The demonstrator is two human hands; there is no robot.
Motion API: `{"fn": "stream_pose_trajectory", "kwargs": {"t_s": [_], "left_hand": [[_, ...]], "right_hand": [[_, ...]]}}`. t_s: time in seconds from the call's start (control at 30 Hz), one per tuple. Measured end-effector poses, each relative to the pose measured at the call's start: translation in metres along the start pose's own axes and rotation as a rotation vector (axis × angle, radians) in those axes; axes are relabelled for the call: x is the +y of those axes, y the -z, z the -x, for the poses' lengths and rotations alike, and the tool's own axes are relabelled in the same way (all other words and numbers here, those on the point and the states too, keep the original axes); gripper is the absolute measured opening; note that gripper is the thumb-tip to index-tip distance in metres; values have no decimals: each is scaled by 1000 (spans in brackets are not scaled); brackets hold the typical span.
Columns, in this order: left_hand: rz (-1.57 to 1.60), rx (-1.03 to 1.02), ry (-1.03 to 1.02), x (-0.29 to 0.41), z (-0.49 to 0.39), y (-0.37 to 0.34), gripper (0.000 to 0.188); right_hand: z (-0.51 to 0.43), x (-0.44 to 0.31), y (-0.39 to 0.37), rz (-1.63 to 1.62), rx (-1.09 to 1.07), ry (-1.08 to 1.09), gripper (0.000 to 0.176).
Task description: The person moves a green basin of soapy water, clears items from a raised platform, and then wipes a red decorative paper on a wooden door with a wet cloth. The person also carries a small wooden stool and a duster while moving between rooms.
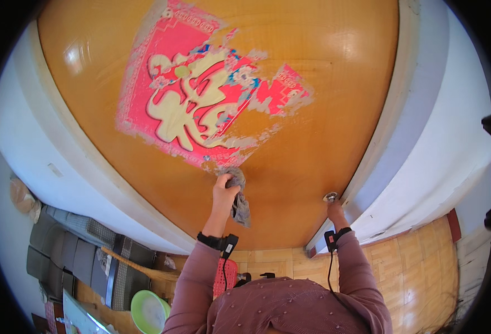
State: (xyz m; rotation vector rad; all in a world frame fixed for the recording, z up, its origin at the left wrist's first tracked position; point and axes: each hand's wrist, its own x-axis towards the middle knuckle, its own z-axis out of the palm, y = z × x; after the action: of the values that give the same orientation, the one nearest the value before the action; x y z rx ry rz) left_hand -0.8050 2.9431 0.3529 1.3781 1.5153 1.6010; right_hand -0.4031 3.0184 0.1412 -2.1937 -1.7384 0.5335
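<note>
My left hand (pixel 224 193) grips a crumpled grey cloth (pixel 240 211), whose top meets the bottom edge of a torn paper poster (pixel 139 104). The poster is pinkish red, with a large pale-yellow character and flowers. Ragged whitish paper residue borders it, and a detached-looking scrap (pixel 279 89) sticks to its right. All of this is on a glossy orange-brown wooden door (pixel 295 167). At the door's right edge, my right hand (pixel 335 212) is closed around a round metal doorknob (pixel 331 196), partly covering it.
Pale door frames (pixel 396 125) flank the door. A red perforated plastic stool (pixel 225 277) stands close by my left side. Behind it at lower left are a green bucket (pixel 147 311) of cloudy water, a straw broom (pixel 145 269), a grey sofa (pixel 76 254) and a glass-topped table (pixel 80 315).
</note>
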Motion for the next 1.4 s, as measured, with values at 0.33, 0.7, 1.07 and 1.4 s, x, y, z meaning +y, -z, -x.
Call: {"fn": "stream_pose_trajectory", "kwargs": {"t_s": [0.33,0.7,1.07,1.4], "left_hand": [[496,-329,331,14,82,-78,18],[100,-216,222,13,114,-87,16],[272,-368,371,-21,142,22,17],[315,-343,506,-68,161,93,17]], "right_hand": [[143,-101,10,-1248,-699,248,58],[166,-159,68,-1837,-571,310,59],[133,-268,289,-861,857,1026,47],[122,-351,250,-327,1111,989,51]]}}
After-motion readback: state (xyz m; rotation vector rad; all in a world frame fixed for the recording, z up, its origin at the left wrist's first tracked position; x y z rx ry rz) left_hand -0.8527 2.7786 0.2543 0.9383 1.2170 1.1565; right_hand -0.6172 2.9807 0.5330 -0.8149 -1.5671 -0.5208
